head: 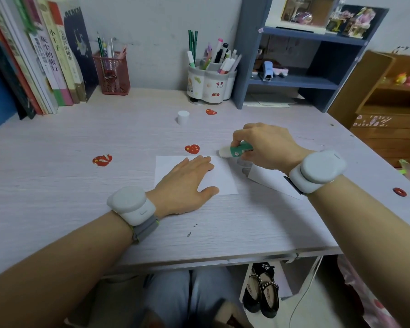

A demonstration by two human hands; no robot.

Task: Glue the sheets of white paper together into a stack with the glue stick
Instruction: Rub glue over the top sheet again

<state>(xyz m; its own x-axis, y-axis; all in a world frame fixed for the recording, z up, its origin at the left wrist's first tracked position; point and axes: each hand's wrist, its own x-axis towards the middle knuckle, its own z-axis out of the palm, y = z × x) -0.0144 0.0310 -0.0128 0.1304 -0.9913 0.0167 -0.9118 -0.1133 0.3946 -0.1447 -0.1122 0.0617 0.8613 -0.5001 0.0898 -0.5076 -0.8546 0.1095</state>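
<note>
Table point(81, 143) scene: left hand point(187, 183) flat, pinning white paper point(220, 178), right hand point(263, 145) gripping glue stick point(237, 150) at far-right corner, seemingly touching; a light hold could let the sheet drag.

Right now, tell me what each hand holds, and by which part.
The right hand grips the green-and-white glue stick by its green barrel. The left hand holds nothing; it presses flat on the white paper sheet.

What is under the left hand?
The left hand lies flat on a white sheet on the desk. Whether more sheets lie beneath it cannot be seen; the hand covers its left part.
</note>
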